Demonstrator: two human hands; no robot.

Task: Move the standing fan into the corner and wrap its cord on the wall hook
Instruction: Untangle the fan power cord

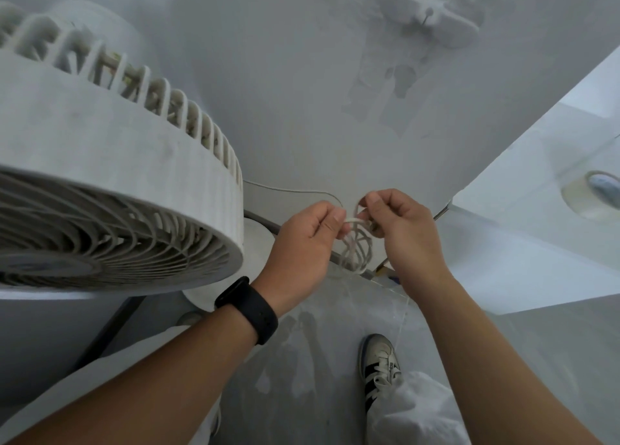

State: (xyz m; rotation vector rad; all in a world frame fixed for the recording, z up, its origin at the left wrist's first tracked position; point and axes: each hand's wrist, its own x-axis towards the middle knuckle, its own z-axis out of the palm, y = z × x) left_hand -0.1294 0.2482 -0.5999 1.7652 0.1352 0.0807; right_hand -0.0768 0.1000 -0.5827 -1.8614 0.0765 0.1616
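Hands pinch the coiled cord (356, 243) between them: left hand (307, 243) and right hand (401, 233) both curled on it, fan (110, 189) just left.

Fan (100, 162) and cord (355, 246) are showing off-white; wristband (250, 308) black; shoe (380, 367) white with black stripes.

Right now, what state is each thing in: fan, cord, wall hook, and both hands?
Standing fan: upright beside the wall.
Cord: gathered in loops between the hands, not on the hook.
Wall hook: bare, high on the wall.
Left hand: pinching the cord.
Right hand: gripping the loops.
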